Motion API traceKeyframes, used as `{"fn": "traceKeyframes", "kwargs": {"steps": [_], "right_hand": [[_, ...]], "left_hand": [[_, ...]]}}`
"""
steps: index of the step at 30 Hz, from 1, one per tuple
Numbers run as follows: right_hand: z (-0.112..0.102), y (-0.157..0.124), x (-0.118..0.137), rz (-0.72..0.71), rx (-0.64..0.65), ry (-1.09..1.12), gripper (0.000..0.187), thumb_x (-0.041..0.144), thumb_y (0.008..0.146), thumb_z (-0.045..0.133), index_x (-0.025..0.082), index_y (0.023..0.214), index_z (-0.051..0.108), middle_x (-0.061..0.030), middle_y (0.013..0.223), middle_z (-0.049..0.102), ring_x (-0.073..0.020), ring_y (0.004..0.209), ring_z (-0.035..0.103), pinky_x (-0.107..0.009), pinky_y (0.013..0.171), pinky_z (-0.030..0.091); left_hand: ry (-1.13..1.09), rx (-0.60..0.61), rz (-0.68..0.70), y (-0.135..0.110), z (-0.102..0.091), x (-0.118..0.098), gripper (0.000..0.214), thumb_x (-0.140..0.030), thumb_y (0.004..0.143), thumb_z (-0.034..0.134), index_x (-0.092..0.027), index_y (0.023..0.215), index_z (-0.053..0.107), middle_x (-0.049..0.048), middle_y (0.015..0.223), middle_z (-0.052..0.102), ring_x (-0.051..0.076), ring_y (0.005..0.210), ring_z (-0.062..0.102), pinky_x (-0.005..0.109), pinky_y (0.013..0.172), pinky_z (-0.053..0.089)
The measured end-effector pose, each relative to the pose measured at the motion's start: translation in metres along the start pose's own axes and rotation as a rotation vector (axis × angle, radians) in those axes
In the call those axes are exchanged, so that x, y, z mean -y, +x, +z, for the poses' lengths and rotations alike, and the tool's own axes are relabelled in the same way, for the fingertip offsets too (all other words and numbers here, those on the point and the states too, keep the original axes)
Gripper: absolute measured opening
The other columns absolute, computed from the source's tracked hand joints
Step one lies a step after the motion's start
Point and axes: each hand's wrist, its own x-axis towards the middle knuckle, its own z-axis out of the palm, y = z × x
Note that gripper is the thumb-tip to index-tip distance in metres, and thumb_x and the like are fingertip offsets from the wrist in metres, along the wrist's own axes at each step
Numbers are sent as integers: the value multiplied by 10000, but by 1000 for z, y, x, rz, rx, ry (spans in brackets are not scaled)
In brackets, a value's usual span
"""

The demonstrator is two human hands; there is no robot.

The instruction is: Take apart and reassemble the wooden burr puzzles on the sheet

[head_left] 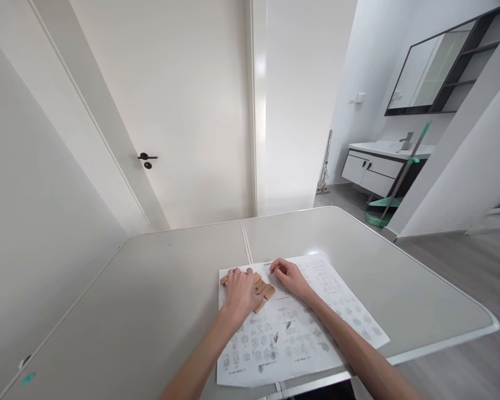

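Observation:
Several notched wooden pieces, light brown, lie in a loose cluster on a printed sheet of paper. My left hand grips them from above with bent fingers, hiding part of the cluster. To the right of the wood, my right hand rests over the upper part of the sheet, apart from the pieces. Its fingers are curled in toward the thumb, and whatever may be between them is hidden. Rows of small grey drawings cover the paper, too fine to make out.
The paper lies on a pale grey folding table with a seam across its top. Beyond it stands a white door with a black handle. At the right are a washbasin cabinet, a green dustpan and a mop.

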Motion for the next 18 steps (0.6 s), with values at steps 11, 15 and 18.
{"fn": "traceKeyframes", "kwargs": {"steps": [11, 15, 18], "right_hand": [[-6, -13, 18, -207, 176, -225, 229, 412, 789, 782, 230, 838, 651, 21, 751, 640, -143, 617, 500, -256, 591, 409], [-9, -11, 14, -274, 271, -268, 350, 493, 711, 863, 231, 834, 666, -1, 821, 655, -169, 697, 540, -271, 640, 422], [-13, -10, 13, -299, 311, -310, 377, 538, 691, 874, 234, 807, 684, -21, 862, 670, -195, 757, 573, -287, 680, 434]], "left_hand": [[-36, -180, 51, -2, 13, 29, 182, -340, 953, 624, -187, 924, 718, 117, 1059, 629, 301, 1070, 513, 418, 914, 413], [-27, -180, 68, 0, 16, 30, 216, -371, 953, 631, -183, 892, 720, 120, 1079, 586, 299, 1073, 494, 420, 903, 425], [-42, -175, 85, 2, 18, 32, 251, -405, 935, 657, -167, 878, 709, 126, 1105, 569, 304, 1092, 485, 422, 909, 429]]}}
